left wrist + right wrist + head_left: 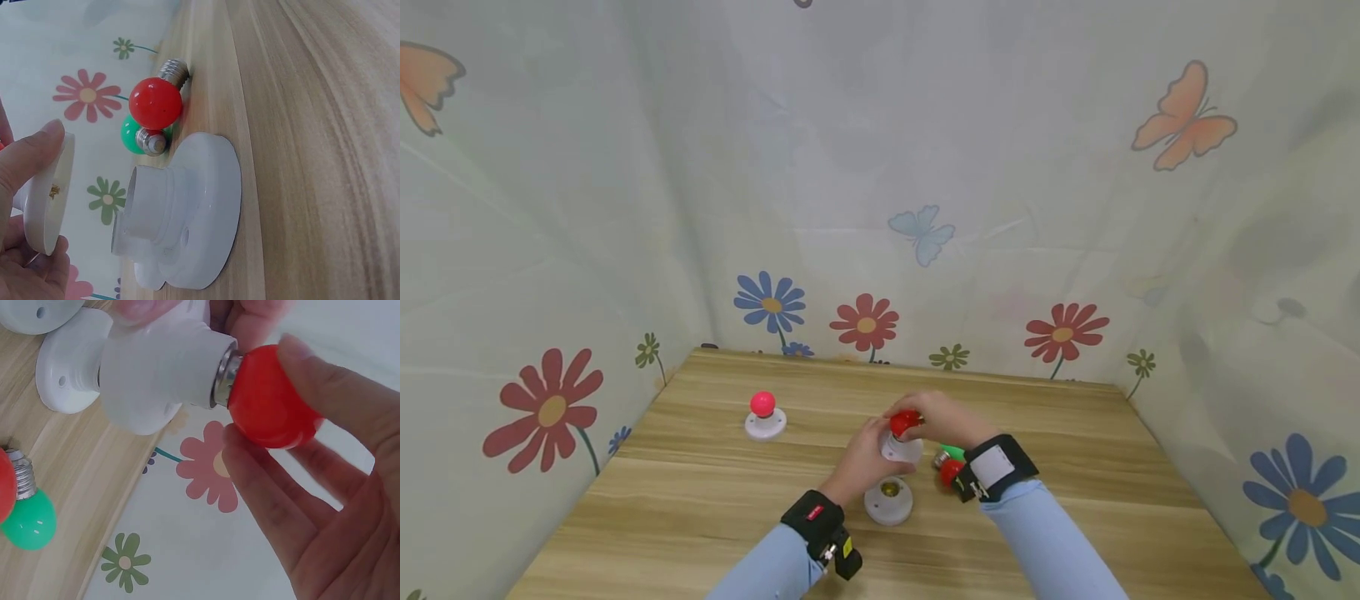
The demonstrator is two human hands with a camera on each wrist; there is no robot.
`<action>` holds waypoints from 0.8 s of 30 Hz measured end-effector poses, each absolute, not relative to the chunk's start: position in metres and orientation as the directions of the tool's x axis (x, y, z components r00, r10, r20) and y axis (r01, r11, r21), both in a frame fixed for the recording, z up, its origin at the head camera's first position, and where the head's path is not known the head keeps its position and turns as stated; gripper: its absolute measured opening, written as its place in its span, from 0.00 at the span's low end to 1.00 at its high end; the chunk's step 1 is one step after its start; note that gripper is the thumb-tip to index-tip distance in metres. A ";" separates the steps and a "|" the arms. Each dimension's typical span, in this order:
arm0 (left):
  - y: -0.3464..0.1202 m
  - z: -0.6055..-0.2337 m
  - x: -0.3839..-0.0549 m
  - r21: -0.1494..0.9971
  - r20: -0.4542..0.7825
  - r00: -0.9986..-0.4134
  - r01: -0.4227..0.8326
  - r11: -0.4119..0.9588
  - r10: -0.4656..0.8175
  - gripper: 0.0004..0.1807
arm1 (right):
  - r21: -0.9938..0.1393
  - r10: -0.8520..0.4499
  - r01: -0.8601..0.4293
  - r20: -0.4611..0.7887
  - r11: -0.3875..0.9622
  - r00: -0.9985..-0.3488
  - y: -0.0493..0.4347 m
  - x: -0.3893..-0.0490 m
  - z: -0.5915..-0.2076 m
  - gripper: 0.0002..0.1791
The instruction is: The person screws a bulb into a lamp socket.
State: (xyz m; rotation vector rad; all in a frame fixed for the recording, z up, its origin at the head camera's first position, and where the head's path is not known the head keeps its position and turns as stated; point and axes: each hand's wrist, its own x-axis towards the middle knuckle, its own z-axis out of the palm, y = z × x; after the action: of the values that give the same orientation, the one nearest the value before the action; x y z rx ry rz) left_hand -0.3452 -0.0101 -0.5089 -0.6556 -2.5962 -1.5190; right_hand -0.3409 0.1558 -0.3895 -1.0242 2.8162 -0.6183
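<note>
Pinching a red bulb (269, 397), probably only part-seated, at the mouth of a held socket (156, 375), the right hand (943, 417) faces the left hand (861, 460) gripping that socket just beyond the empty near socket (887, 508); far-left pink bulb (763, 404) looks fitted, loose red ball bulb (155, 103) and green bulb (30, 520) at right apparently left.

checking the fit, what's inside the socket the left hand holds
A red bulb sits in the socket, part of its metal base showing at the mouth. The socket's wall covers the rest, so its depth cannot be seen. Golden metal shows in the hollow underside.
</note>
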 end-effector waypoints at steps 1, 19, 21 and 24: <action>-0.010 -0.509 -0.345 0.818 0.261 -0.907 0.389 0.424 0.329 0.40 | -0.402 -0.617 -0.586 0.062 0.704 -0.784 0.155 -0.341 -0.390 0.22; -0.009 -0.510 -0.346 0.809 0.273 -0.902 0.404 0.428 0.335 0.38 | -0.374 -0.601 -0.570 0.040 0.731 -0.798 0.159 -0.340 -0.395 0.36; -0.009 -0.508 -0.345 0.808 0.276 -0.899 0.408 0.425 0.339 0.38 | -0.397 -0.655 -0.613 0.039 0.683 -0.755 0.163 -0.342 -0.396 0.35; -0.009 -0.507 -0.345 0.806 0.279 -0.896 0.413 0.424 0.345 0.39 | -0.419 -0.702 -0.652 0.048 0.632 -0.710 0.166 -0.344 -0.396 0.31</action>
State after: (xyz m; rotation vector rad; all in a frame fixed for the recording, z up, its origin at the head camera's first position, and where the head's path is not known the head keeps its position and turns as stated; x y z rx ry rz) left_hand -0.3449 -0.0085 -0.5066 -0.6906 -2.5906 -1.4972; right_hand -0.3442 0.1658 -0.3956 -1.1373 2.7279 -0.6279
